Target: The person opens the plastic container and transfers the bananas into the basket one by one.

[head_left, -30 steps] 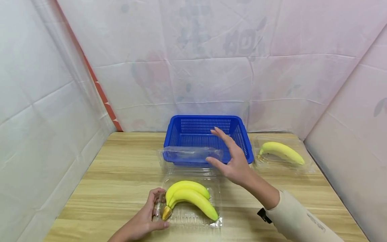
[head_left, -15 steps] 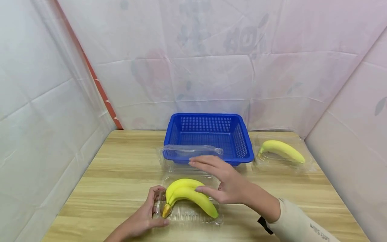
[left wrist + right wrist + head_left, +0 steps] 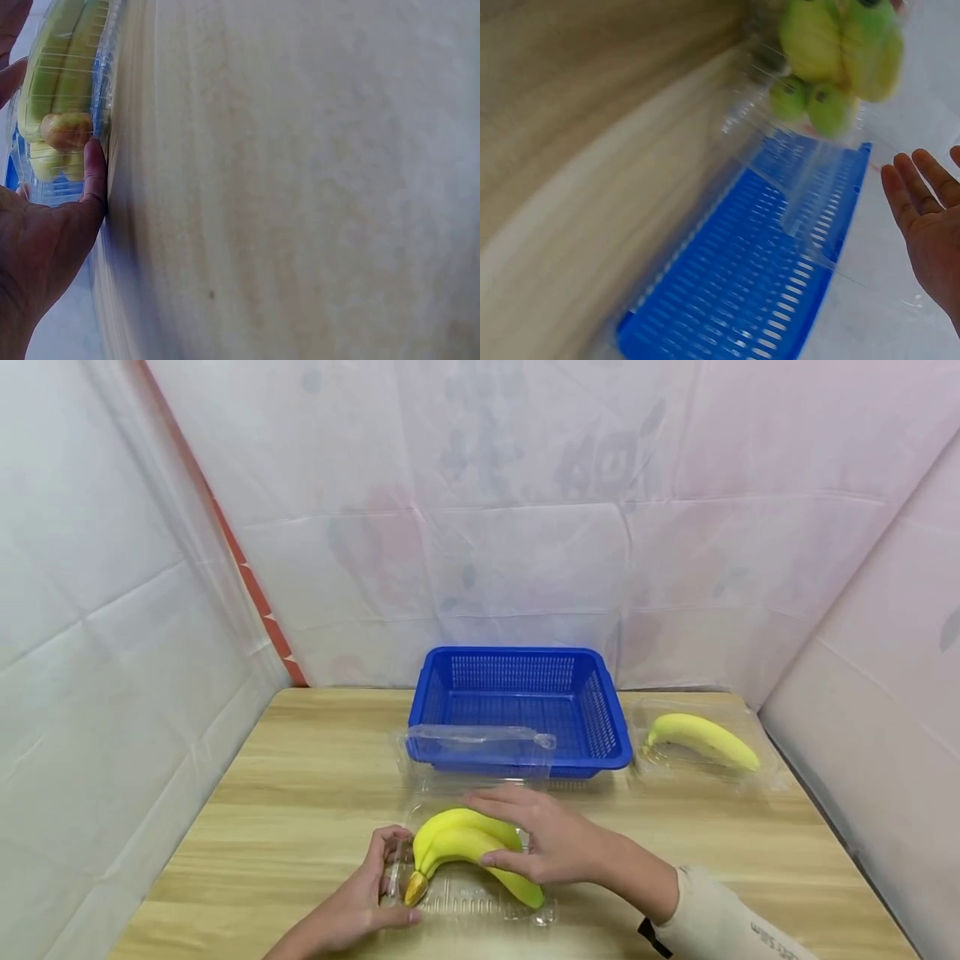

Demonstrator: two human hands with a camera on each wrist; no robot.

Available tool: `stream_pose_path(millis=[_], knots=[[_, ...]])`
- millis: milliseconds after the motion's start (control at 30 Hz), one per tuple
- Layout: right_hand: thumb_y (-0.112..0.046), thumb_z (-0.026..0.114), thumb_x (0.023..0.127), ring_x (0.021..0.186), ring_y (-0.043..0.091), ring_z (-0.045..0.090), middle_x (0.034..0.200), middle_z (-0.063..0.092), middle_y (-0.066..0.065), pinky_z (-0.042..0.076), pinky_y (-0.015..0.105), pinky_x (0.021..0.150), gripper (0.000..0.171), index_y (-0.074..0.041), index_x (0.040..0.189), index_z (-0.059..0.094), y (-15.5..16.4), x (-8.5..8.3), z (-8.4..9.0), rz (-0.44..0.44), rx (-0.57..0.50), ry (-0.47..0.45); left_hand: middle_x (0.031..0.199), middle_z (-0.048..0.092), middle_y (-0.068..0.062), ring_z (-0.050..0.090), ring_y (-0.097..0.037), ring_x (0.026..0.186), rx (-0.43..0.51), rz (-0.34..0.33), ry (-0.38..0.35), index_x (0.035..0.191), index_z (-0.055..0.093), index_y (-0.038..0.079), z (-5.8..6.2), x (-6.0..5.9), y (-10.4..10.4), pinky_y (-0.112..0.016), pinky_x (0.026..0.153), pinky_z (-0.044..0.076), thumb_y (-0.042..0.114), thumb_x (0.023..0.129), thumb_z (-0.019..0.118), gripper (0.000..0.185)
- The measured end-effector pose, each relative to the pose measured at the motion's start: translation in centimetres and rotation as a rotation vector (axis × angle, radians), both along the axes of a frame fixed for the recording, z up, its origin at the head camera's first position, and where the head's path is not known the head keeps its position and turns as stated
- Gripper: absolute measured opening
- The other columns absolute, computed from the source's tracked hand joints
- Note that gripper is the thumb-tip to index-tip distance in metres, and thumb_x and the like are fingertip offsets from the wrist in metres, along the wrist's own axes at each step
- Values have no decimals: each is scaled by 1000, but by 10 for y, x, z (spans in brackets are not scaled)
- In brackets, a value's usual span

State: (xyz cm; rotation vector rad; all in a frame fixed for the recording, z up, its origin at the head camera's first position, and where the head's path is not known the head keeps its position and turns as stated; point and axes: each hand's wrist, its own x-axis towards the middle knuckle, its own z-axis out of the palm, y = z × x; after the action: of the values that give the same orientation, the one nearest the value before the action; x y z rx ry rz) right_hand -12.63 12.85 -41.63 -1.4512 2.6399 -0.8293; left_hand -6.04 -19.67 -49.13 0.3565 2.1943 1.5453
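A bunch of yellow bananas [image 3: 457, 847] lies in the base of an open clear plastic container [image 3: 480, 906] near the table's front edge. My left hand [image 3: 384, 878] pinches the container's left edge by the banana stems; the left wrist view shows its thumb [image 3: 94, 172] against the plastic in front of the bananas [image 3: 64, 67]. My right hand [image 3: 517, 827] reaches over the right part of the bunch with fingers straight and thumb by the front banana. In the right wrist view, that hand [image 3: 926, 217] looks spread, apart from the bananas [image 3: 840, 45]. The container's lid [image 3: 480, 745] stands up behind.
A blue mesh basket [image 3: 607, 727] with nothing in it sits just behind the lid at the back middle of the wooden table [image 3: 300, 777]. At the back right, a single banana [image 3: 701, 737] lies in another clear container [image 3: 757, 777]. White sheets wall in three sides.
My right hand came down and back from in front of the blue basket and now lies over the bananas. The left hand has kept its hold on the container's edge.
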Motion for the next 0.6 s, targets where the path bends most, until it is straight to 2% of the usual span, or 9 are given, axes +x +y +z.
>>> stream_pose_path(millis=[133,233,467,600], knots=[[-55,63,104,151,23,53,164,54,-2,48,52,121,67,-27,162,47,-1,1,-11,-22,55,-49,161,36,-22,48,-6,137,21,2,-15,155,21,12,-1,2,0,-19,104,50,22,90,85,92],[-54,65,103,152,24,52,165,52,-3,46,52,123,68,-30,163,45,-1,-1,-17,-39,98,-73,163,34,-22,46,2,134,31,4,-18,155,21,13,-2,2,0,-19,104,49,21,91,85,91],[-55,67,101,153,30,50,169,47,6,44,58,123,75,-32,166,38,-3,-3,-27,-48,182,-111,164,32,-21,45,-15,141,23,-2,-25,155,21,14,-1,0,-1,-21,102,49,22,92,84,90],[-54,69,100,152,32,51,169,46,8,45,58,122,77,-34,167,36,-7,-3,-30,-61,211,-118,164,32,-21,46,-9,139,20,-1,-22,156,21,14,-1,-1,-2,-20,103,49,22,92,84,90]])
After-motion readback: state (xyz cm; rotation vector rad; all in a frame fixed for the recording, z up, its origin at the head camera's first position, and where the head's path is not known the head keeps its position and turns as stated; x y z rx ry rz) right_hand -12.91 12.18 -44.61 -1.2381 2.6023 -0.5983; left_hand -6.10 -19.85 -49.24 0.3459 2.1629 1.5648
